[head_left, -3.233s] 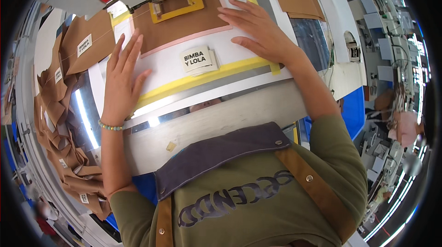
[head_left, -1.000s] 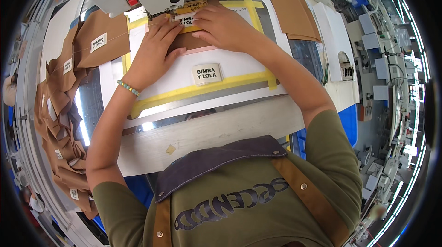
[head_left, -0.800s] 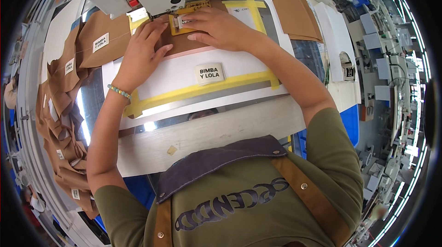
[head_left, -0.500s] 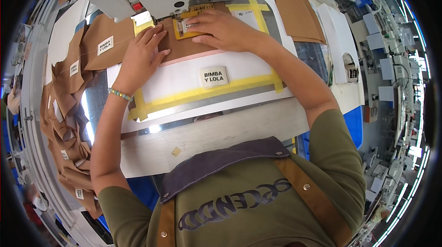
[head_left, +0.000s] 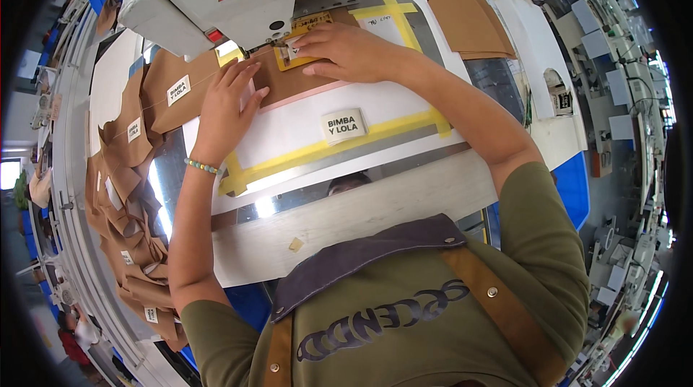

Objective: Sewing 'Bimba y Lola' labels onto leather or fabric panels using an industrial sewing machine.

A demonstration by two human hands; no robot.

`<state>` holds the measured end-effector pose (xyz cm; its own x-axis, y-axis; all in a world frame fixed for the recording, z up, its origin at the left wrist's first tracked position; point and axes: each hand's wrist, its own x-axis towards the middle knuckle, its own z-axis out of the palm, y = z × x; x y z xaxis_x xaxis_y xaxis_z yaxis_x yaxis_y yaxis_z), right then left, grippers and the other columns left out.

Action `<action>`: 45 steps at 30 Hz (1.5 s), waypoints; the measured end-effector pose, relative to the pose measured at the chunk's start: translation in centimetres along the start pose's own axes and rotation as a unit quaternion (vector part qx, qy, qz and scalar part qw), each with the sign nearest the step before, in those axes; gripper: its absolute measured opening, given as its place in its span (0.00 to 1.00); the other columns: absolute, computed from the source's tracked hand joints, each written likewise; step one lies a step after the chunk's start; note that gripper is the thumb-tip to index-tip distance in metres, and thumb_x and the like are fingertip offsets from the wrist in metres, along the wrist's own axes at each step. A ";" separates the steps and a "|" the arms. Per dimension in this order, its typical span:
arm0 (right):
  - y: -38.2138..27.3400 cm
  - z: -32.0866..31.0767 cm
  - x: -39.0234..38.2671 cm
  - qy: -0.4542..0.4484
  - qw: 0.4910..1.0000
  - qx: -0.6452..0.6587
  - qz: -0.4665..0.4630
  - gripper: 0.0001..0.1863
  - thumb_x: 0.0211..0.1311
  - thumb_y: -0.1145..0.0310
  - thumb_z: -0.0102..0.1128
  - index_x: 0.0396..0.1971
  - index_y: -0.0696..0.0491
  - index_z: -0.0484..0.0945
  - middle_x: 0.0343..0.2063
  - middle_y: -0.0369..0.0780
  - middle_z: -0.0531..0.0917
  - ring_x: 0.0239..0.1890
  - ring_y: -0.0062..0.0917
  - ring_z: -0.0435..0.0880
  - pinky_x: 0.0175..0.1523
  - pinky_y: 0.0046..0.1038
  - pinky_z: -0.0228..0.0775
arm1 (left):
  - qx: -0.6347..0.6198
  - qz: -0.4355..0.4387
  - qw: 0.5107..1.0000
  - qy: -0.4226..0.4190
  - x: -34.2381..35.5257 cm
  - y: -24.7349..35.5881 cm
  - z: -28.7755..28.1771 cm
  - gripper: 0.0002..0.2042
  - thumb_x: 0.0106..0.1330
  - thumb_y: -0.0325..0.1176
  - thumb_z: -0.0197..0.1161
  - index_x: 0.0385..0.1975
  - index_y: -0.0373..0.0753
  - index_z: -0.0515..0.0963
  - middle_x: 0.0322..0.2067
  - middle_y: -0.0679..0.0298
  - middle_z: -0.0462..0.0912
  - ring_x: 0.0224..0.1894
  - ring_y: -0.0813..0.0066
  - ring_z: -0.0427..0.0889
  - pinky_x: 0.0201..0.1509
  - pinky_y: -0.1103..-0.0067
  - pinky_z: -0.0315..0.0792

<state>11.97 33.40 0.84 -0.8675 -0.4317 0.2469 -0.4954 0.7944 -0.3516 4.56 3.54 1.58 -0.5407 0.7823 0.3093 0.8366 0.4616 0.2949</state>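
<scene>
A white sewing machine head [head_left: 224, 1] stands over a brown material panel [head_left: 289, 82] with a pink lower edge. My left hand [head_left: 229, 102] rests at the panel's left part, fingers stretched out and thumb apart. My right hand [head_left: 354, 51] lies over a small yellow template frame [head_left: 294, 64] on the panel. Its fingers reach onto a white label inside the frame and partly hide it; the thumb is spread on the panel. Below the panel, a small stack of white printed labels [head_left: 343, 125] lies on a white sheet [head_left: 281, 127] edged with yellow tape.
Joined brown pieces [head_left: 119, 199] with white labels trail off the left side in a crumpled heap. Flat brown panels [head_left: 465, 15] are stacked at the back right. A blue bin [head_left: 574, 188] stands below the table's right edge. A tan scrap [head_left: 296, 244] lies near the front edge.
The whole view has shifted, so the scene sits slightly further right. Both hands keep nearly the same places on the panel and the yellow frame.
</scene>
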 end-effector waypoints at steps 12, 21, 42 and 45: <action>1.7 1.0 1.0 0.044 0.999 -0.008 -0.013 0.26 0.80 0.49 0.58 0.60 0.57 0.86 0.69 0.45 0.81 0.72 0.42 0.75 0.78 0.42 0.66 | -0.038 0.032 0.999 -0.014 1.0 0.9 0.3 0.23 0.72 0.31 0.71 0.65 0.33 0.80 0.68 0.54 0.82 0.74 0.44 0.73 0.77 0.58 0.69; 4.2 -4.1 -6.5 0.161 0.983 -0.042 0.077 0.23 0.81 0.53 0.59 0.64 0.53 0.84 0.72 0.42 0.78 0.75 0.39 0.72 0.80 0.41 0.64 | -0.012 0.049 0.999 -0.013 0.8 0.7 0.6 0.24 0.72 0.32 0.71 0.67 0.34 0.79 0.72 0.54 0.78 0.75 0.44 0.71 0.80 0.59 0.66; 8.3 -3.3 -8.5 0.254 0.951 -0.019 0.176 0.16 0.77 0.58 0.65 0.52 0.52 0.90 0.61 0.40 0.88 0.72 0.37 0.77 0.76 0.42 0.68 | -0.019 0.025 0.999 -0.026 1.0 0.7 1.8 0.22 0.74 0.35 0.69 0.66 0.37 0.81 0.70 0.59 0.80 0.73 0.47 0.71 0.81 0.60 0.63; 8.3 -3.3 -8.4 0.247 0.953 -0.026 0.172 0.16 0.77 0.58 0.64 0.52 0.52 0.90 0.61 0.41 0.88 0.73 0.38 0.76 0.76 0.42 0.67 | -0.009 0.040 0.999 -0.015 1.2 0.6 1.9 0.20 0.74 0.34 0.69 0.64 0.37 0.83 0.70 0.60 0.81 0.70 0.49 0.73 0.80 0.60 0.64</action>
<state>15.30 45.03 -1.17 -0.8452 0.1008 0.5249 -0.1723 0.8782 -0.4462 4.54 5.59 0.41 -0.4693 0.8285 0.3055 0.8752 0.3902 0.2861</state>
